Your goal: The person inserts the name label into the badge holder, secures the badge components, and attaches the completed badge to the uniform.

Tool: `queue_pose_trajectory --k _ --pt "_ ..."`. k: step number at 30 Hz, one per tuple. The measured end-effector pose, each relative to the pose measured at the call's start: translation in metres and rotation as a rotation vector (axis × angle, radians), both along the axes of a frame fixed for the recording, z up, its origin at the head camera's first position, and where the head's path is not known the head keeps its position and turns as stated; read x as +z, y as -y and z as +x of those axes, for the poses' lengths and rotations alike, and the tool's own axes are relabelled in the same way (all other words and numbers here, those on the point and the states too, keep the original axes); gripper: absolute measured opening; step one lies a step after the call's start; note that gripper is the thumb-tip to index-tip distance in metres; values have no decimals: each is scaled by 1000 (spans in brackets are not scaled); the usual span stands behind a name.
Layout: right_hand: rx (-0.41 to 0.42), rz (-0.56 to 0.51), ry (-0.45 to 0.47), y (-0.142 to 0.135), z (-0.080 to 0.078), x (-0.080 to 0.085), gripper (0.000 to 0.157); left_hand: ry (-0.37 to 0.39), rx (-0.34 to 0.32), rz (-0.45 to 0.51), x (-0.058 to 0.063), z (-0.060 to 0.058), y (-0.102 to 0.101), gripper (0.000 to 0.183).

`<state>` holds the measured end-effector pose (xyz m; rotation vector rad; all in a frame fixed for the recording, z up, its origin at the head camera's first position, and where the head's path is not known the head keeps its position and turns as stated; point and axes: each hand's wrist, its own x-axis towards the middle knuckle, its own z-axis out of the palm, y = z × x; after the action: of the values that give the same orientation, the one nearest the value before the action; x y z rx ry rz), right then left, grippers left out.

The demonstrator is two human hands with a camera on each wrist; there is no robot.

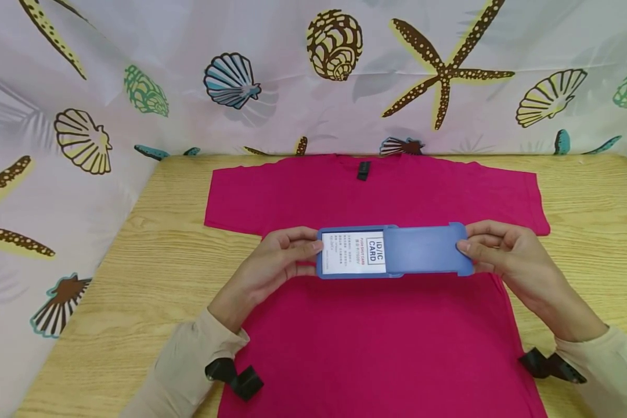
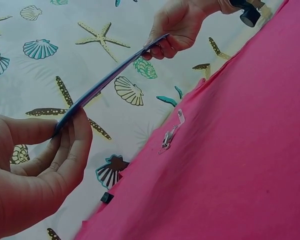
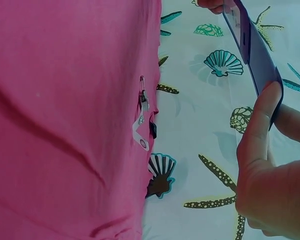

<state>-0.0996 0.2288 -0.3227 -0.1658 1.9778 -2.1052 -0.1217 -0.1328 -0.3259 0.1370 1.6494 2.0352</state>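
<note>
A blue ID card holder is held level above the pink T-shirt, its sliding part drawn out to the right. Behind its left half shows a white printed insert reading "ID/IC CARD". My left hand pinches the left end, thumb on the front and fingers behind. At the opposite end, my right hand pinches the sliding part's wider edge between thumb and fingers. On the shirt lies a metal badge clip with a strap, also in the right wrist view; in the head view the holder hides it.
The pink T-shirt is spread on a wooden table, collar tag at the far side. A shell-and-starfish patterned cloth rises behind and at the left. Black straps hang at both sleeves.
</note>
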Motion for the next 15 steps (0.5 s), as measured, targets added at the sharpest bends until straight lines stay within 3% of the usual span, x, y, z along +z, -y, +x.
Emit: queue_pose_trajectory --k 15 --pt "-11 15 -5 2 1 -1 16 -8 -5 -1 1 0 0 24"
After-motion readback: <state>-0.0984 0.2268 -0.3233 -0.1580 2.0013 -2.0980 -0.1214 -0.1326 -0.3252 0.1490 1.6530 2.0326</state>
